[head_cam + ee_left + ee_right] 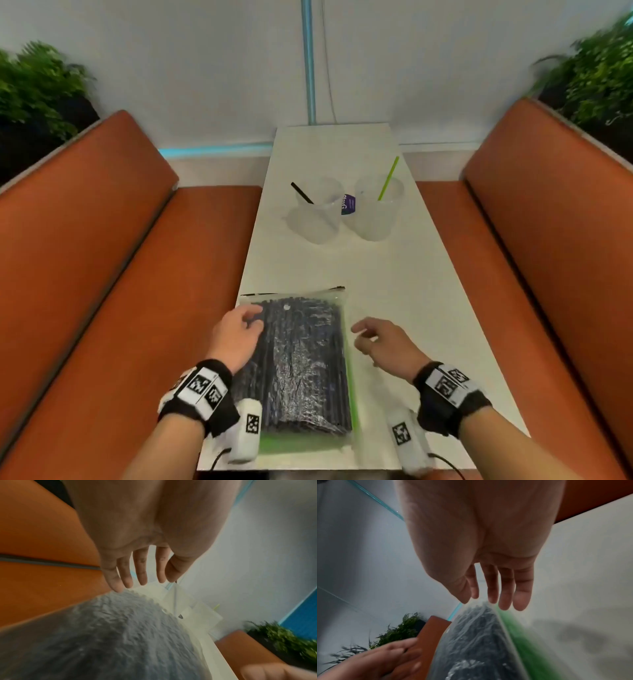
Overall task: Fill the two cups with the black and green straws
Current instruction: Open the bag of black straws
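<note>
Hardly any of the filling looks done: the left cup (317, 212) holds a single black straw (302, 193) and the right cup (376, 209) a single green straw (388, 179), both cups standing well beyond the fingertips at the far part of the white table (428, 274); nearly all the straws still lie in the clear bag (301, 363), so the bulk of the work remains

The left hand (239, 337) rests with straight, slack fingers (126, 574) on the bag's far left corner, pressing at most, gripping nothing; the right hand (383, 346) hovers just to the right of the bag with its fingers (522, 595) loosely extended and empty, their tips near the bag's right edge, though whether they touch the plastic cannot be told

The bag lies flat between the two hands, its long axis running from the wrists out past the fingertips toward the cups; the black straws fill most of it and run along that same axis, with a green strip showing along the edge nearest the right fingers and at the wrist end; the mouth appears to be at the end beyond the fingertips, where a thin dark strip (294, 291) lies crosswise; whether it is open I cannot tell

In the cups, the black straw leans up and to the left, the green one up and to the right
</note>
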{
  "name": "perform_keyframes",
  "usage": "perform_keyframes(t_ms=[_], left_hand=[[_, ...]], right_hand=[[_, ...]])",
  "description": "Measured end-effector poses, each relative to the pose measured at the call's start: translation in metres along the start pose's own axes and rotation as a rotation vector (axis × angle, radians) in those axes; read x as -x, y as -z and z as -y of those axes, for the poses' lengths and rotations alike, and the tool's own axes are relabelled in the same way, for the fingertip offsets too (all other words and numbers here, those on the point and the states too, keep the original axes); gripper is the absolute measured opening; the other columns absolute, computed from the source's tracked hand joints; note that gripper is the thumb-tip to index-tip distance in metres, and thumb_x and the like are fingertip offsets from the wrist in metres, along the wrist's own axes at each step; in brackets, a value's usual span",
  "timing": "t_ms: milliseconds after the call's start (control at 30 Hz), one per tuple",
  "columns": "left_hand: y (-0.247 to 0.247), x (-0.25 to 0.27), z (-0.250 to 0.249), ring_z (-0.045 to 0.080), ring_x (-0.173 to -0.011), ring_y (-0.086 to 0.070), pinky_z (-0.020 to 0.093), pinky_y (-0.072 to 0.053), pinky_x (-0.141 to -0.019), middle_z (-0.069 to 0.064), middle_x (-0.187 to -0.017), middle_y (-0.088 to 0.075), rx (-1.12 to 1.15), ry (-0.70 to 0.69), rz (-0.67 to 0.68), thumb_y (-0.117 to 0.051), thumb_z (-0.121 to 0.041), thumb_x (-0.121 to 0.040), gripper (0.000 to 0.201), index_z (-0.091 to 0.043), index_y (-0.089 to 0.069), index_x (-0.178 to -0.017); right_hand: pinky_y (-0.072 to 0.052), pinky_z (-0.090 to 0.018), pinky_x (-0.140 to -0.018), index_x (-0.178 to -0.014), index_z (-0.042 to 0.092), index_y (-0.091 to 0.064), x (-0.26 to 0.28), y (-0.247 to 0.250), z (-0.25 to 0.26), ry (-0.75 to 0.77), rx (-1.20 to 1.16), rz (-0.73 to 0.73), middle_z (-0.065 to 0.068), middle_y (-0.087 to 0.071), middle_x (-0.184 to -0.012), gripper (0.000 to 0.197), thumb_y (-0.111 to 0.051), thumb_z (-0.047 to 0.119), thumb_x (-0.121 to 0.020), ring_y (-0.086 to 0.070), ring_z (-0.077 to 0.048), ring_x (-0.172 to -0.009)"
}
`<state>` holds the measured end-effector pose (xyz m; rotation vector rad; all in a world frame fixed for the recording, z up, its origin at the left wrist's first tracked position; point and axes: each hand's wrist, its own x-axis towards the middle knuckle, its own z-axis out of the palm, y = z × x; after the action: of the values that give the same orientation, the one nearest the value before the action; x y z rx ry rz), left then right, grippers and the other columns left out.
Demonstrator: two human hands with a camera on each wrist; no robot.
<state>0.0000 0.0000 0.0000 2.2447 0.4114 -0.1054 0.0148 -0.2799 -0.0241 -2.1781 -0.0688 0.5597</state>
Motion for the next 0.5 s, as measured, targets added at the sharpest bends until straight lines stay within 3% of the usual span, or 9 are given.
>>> perform_keyframes(t_ms=[67, 133, 200, 300, 367, 433, 500], left_hand=[[-0.010, -0.009, -0.007, 0.011, -0.107, -0.057, 0.021, -0.041, -0.094, -0.002, -0.132, -0.059, -0.065, -0.021, 0.026, -0.055, -0.015, -0.097, 0.033, -0.022, -0.060, -0.129], [-0.019, -0.014, -0.015, 0.004, -0.089, -0.057, 0.011, -0.042, -0.080, 0.000, -0.133, -0.059, -0.107, -0.018, 0.088, -0.054, -0.016, -0.098, 0.037, -0.021, -0.057, -0.134], [-0.028, -0.015, -0.017, 0.012, -0.103, -0.060, 0.022, -0.046, -0.089, 0.002, -0.138, -0.056, -0.162, -0.001, 0.134, -0.053, -0.018, -0.098, 0.040, -0.022, -0.054, -0.138], [-0.034, -0.015, -0.016, 0.025, -0.123, -0.053, 0.037, -0.045, -0.102, 0.004, -0.143, -0.052, -0.203, 0.013, 0.152, -0.052, -0.019, -0.097, 0.042, -0.023, -0.053, -0.139], [-0.034, -0.016, -0.016, 0.026, -0.128, -0.050, 0.039, -0.043, -0.105, 0.005, -0.144, -0.051, -0.208, 0.016, 0.152, -0.053, -0.019, -0.096, 0.042, -0.023, -0.054, -0.139], [-0.032, -0.018, -0.015, 0.027, -0.131, -0.048, 0.040, -0.040, -0.109, 0.005, -0.145, -0.050, -0.221, 0.016, 0.164, -0.053, -0.020, -0.096, 0.042, -0.022, -0.054, -0.138], [-0.030, -0.021, -0.015, 0.026, -0.131, -0.047, 0.040, -0.039, -0.110, 0.005, -0.144, -0.051, -0.223, 0.020, 0.165, -0.053, -0.020, -0.096, 0.041, -0.022, -0.055, -0.137]], right_hand=[[-0.049, -0.032, -0.086, -0.127, 0.026, -0.056, -0.011, -0.008, 0.012, -0.004, 0.008, -0.024, -0.003, -0.061, -0.122, 0.035, -0.059, 0.027, -0.092, -0.059, -0.016, -0.101], [-0.039, -0.024, -0.089, -0.139, 0.026, -0.046, -0.018, -0.015, 0.025, -0.013, 0.027, -0.036, -0.007, -0.055, -0.135, 0.050, -0.061, 0.030, -0.092, -0.054, -0.020, -0.118], [-0.037, -0.023, -0.092, -0.147, 0.023, -0.036, -0.024, -0.025, 0.030, -0.050, 0.004, -0.060, -0.010, -0.049, -0.144, 0.061, -0.061, 0.030, -0.091, -0.050, -0.024, -0.128], [-0.040, -0.026, -0.089, -0.150, 0.020, -0.028, -0.029, -0.038, 0.031, -0.106, -0.069, -0.089, -0.012, -0.049, -0.143, 0.072, -0.064, 0.032, -0.090, -0.052, -0.024, -0.121], [-0.043, -0.028, -0.090, -0.151, 0.018, -0.025, -0.035, -0.047, 0.029, -0.154, -0.102, -0.109, -0.012, -0.051, -0.141, 0.079, -0.067, 0.036, -0.087, -0.054, -0.023, -0.116], [-0.044, -0.032, -0.096, -0.151, 0.013, -0.022, -0.042, -0.053, 0.028, -0.209, -0.140, -0.133, -0.013, -0.047, -0.145, 0.088, -0.071, 0.041, -0.084, -0.051, -0.027, -0.124], [-0.043, -0.032, -0.093, -0.147, 0.008, -0.027, -0.049, -0.056, 0.031, -0.258, -0.185, -0.165, -0.014, -0.045, -0.145, 0.090, -0.075, 0.043, -0.080, -0.049, -0.031, -0.126]])
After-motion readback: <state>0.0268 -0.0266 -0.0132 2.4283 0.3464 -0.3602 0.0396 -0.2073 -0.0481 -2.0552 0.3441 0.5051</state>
